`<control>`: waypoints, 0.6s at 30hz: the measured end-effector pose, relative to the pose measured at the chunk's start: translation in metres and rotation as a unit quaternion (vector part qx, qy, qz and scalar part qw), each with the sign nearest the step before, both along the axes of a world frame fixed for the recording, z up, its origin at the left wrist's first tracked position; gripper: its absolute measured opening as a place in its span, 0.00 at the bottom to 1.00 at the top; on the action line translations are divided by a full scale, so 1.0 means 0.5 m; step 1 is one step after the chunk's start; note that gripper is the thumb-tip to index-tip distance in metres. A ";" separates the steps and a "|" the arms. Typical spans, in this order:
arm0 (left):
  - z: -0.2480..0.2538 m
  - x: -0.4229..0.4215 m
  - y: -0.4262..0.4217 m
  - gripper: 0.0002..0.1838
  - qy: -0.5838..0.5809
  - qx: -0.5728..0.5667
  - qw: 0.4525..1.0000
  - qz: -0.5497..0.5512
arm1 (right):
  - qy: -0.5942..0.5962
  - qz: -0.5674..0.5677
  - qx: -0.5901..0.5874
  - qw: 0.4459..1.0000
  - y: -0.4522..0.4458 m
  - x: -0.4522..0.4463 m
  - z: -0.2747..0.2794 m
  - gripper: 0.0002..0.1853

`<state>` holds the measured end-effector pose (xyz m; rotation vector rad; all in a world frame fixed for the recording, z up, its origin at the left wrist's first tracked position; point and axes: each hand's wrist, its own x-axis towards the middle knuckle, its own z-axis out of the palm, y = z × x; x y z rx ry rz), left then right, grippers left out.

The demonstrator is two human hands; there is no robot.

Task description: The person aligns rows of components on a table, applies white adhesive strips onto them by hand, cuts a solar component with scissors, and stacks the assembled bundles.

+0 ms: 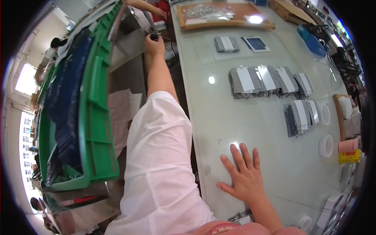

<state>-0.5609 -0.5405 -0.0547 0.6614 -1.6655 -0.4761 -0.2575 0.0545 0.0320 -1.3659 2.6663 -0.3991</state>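
My left hand (155, 46), at the end of a white sleeve (158, 145), reaches far forward beside the table's left edge. Its fingers are closed round a small black handle (156, 36); what the handle belongs to is unclear. A metal bar (150, 22) rises just beyond that hand. My right hand (244, 174) lies palm down on the pale glossy tabletop (219, 125), fingers spread, holding nothing. Ahead of it and to the right are clipped stacks of grey ribbed pieces (246, 81) with white bands, and a smaller nearer group (300, 115).
Left stands a green crate (100, 137) with dark blue plastic (70, 98). Another person's hand (158, 14) shows at the top. A wooden tray (227, 25) holds clear bags. White tape rolls (326, 146), a yellow packet (349, 156) and a blue device (313, 41) line the right side.
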 end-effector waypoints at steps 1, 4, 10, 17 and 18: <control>0.024 -0.003 0.010 0.25 -0.002 0.005 1.000 -0.006 | 0.006 0.003 -0.005 1.000 -0.001 -0.001 0.000 0.43; 0.065 -0.008 0.033 0.29 0.048 0.105 0.987 -0.108 | 0.013 0.004 -0.005 1.000 0.003 0.003 0.005 0.42; 0.024 0.051 0.107 0.35 0.013 0.094 0.995 -0.008 | 0.029 0.004 -0.013 0.999 0.005 0.005 0.007 0.42; 0.014 0.165 0.250 0.38 -0.116 0.318 0.936 -0.092 | 0.037 0.010 0.004 0.999 0.006 0.006 -0.001 0.42; -0.003 0.164 0.255 0.36 -0.129 0.328 0.932 -0.083 | 0.035 0.008 0.012 0.999 0.007 0.008 0.001 0.42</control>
